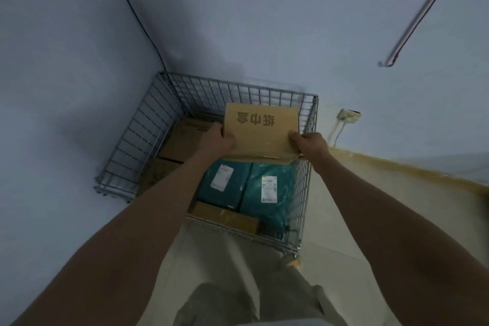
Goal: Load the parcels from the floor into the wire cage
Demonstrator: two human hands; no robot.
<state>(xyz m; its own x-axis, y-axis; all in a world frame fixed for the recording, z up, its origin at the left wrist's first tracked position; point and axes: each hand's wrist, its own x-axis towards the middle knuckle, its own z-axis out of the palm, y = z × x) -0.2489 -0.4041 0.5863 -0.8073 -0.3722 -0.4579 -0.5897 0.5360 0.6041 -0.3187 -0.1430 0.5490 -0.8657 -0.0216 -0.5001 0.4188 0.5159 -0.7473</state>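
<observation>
A brown cardboard box (260,128) with printed characters hangs above the far right part of the wire cage (137,140). My left hand (219,140) grips its left edge and my right hand (309,144) grips its right edge. Below the box, inside the cage, lie two teal plastic parcels (225,188) (267,193) with white labels. More brown cartons (182,143) lie on the cage's left side, and another carton (225,216) sits at the near edge.
The cage stands in a room corner, with pale walls behind and to its left. A caster (291,262) shows at its near right corner. A wall socket (349,115) with a cable is to the right. Pale floor runs along the right side.
</observation>
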